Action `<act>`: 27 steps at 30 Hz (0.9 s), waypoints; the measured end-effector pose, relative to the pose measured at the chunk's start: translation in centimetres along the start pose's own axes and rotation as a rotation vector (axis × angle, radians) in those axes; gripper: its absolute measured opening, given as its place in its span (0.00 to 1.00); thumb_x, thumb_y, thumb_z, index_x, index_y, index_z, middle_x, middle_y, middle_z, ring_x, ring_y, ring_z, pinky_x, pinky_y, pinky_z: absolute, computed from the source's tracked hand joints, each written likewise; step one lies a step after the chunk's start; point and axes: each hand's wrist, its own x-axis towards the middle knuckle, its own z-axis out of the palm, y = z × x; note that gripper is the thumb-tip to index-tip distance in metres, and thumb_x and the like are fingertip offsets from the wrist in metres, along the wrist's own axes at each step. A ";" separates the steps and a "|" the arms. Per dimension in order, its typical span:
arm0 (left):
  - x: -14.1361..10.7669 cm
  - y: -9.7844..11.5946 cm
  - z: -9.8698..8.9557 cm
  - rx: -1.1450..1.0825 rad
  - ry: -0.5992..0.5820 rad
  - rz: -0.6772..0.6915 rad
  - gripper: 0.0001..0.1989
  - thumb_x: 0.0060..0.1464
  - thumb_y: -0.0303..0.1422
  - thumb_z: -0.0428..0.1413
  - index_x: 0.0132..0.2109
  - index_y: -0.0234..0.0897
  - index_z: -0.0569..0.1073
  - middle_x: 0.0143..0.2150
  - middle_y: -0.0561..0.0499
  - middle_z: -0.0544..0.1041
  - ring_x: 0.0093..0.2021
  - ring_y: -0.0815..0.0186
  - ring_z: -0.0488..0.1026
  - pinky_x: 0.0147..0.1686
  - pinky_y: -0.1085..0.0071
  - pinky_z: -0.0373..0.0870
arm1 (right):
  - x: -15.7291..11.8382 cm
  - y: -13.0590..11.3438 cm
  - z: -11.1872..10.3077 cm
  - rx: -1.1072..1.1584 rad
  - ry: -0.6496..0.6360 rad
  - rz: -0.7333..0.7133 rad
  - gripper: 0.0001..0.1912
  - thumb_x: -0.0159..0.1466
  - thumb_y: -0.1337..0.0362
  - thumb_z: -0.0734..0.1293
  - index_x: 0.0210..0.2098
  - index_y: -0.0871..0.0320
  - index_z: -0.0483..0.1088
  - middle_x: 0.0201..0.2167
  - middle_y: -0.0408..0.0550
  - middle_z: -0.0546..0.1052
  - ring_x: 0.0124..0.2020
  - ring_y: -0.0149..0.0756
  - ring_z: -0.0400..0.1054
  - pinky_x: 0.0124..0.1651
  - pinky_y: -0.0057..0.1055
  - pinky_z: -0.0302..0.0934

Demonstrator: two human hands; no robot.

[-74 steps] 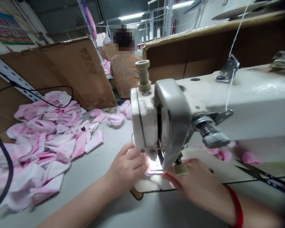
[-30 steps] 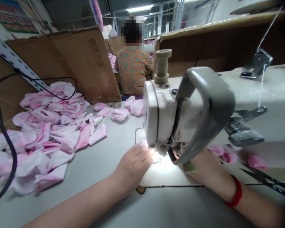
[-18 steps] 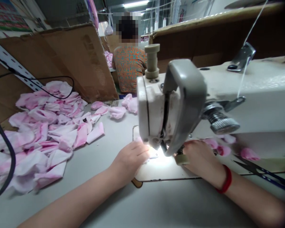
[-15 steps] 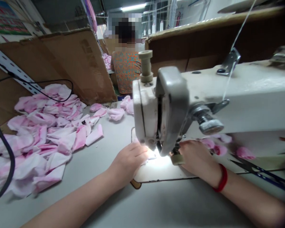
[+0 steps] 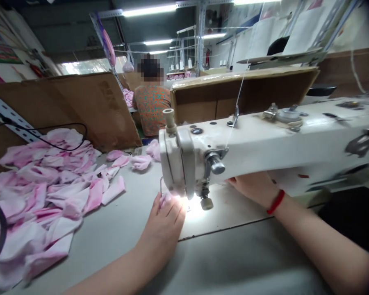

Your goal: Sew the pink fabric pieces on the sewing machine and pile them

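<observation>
**Entry one:** a white industrial sewing machine (image 5: 184, 164), our reference point, is standing on a grey work table (image 5: 221, 250), its lamp shining down around the needle.

**Entry two:** our left hand (image 5: 164, 221) is lying just in front of the machine head, its fingers (image 5: 174, 211) spread open. They are pressing a small pink fabric piece (image 5: 165, 200) flat beside the needle, not pinching it.

**Entry three:** our right hand (image 5: 252, 188), with a red wrist band (image 5: 276, 202), is reaching in under the machine arm. Its fingertips are partly hidden, so we cannot tell whether they are holding anything.

**Entry four:** a large heap of pink-and-white fabric pieces (image 5: 49, 192) is lying left of the machine, and a few loose pink pieces (image 5: 140, 162) are sitting just behind it.

**Entry five:** a co-worker (image 5: 150, 106) is sitting well behind the machine, back towards us.

**Progress:** we are counting one piece at the needle and many in the heap. We cannot tell which of them are sewn, so we are leaving done and remaining unsettled.
</observation>
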 end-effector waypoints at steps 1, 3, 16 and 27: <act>-0.1 0.2 -0.4 -0.019 0.032 -0.001 0.14 0.53 0.21 0.41 0.44 0.33 0.66 0.46 0.44 0.68 0.50 0.58 0.60 0.53 0.47 0.46 | 0.0 -0.3 0.1 -0.001 -0.015 0.002 0.15 0.59 0.63 0.57 0.40 0.63 0.68 0.40 0.59 0.70 0.43 0.49 0.61 0.42 0.40 0.53; -0.4 0.8 -1.4 -0.098 0.114 0.007 0.12 0.55 0.23 0.41 0.42 0.33 0.67 0.45 0.45 0.69 0.49 0.58 0.61 0.53 0.48 0.47 | -0.5 -1.0 0.0 0.010 -0.060 -0.006 0.12 0.58 0.61 0.58 0.33 0.58 0.70 0.31 0.52 0.74 0.34 0.44 0.66 0.34 0.35 0.56; -2.3 3.5 -5.7 -1.105 0.246 -0.529 0.07 0.47 0.31 0.55 0.36 0.35 0.72 0.31 0.49 0.73 0.30 0.67 0.70 0.29 0.74 0.68 | -10.6 -6.7 -5.7 0.807 -0.205 0.036 0.08 0.59 0.59 0.57 0.32 0.52 0.66 0.26 0.40 0.72 0.26 0.30 0.66 0.27 0.24 0.58; -3.8 4.3 -7.8 -1.769 0.162 -0.759 0.17 0.38 0.27 0.61 0.39 0.35 0.68 0.26 0.55 0.70 0.27 0.73 0.68 0.28 0.79 0.65 | -12.3 -8.7 -7.7 0.578 0.023 -0.175 0.09 0.60 0.61 0.56 0.38 0.53 0.65 0.28 0.44 0.72 0.26 0.31 0.65 0.28 0.25 0.58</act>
